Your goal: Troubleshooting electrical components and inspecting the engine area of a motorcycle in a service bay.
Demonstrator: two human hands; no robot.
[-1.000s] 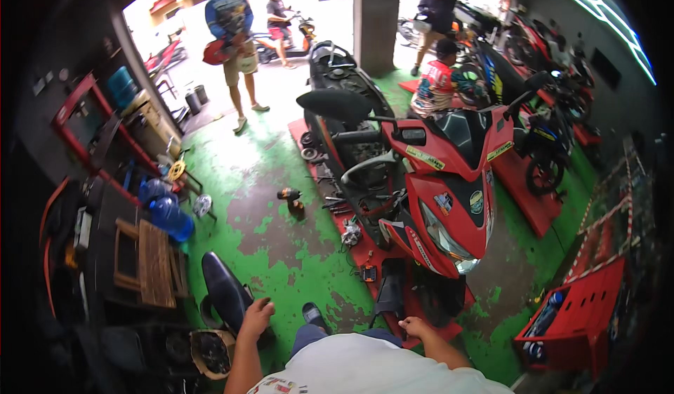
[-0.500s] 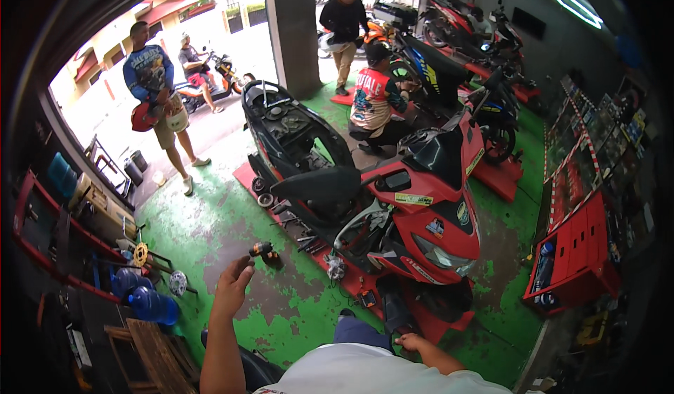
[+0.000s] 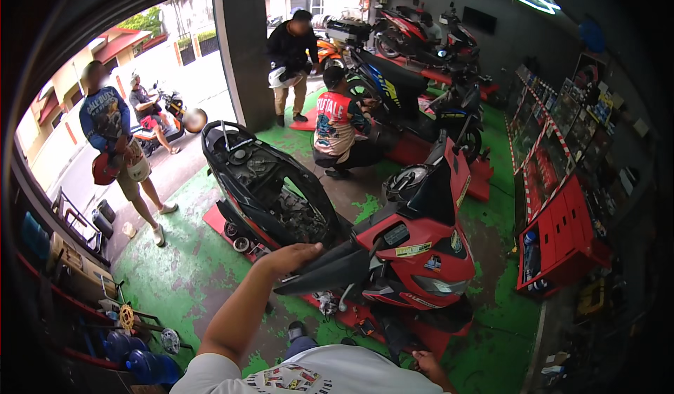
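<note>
My left hand (image 3: 295,257) is stretched out with straight fingers at the near edge of a long black panel (image 3: 326,271) that juts from the scooter. It looks laid on the panel, though contact is hard to judge. The red and black scooter (image 3: 414,254) has its rear covers off, baring the frame (image 3: 260,176). Low at the right, my right hand (image 3: 425,361) is closed, its fingers curled at the lower end of a long black plastic part (image 3: 394,329). My body partly hides that end.
The scooter stands on a red platform (image 3: 217,220). Beyond it, a person (image 3: 335,127) squats beside a blue and black motorcycle (image 3: 400,78). Another person (image 3: 116,127) stands at the left entrance. A red tool cabinet (image 3: 562,236) is right; blue water jugs (image 3: 151,366) sit lower left.
My left hand has gone from above the floor to the black panel on the scooter. The view has turned right and I am nearer the scooter. My right hand remains at the black part.
</note>
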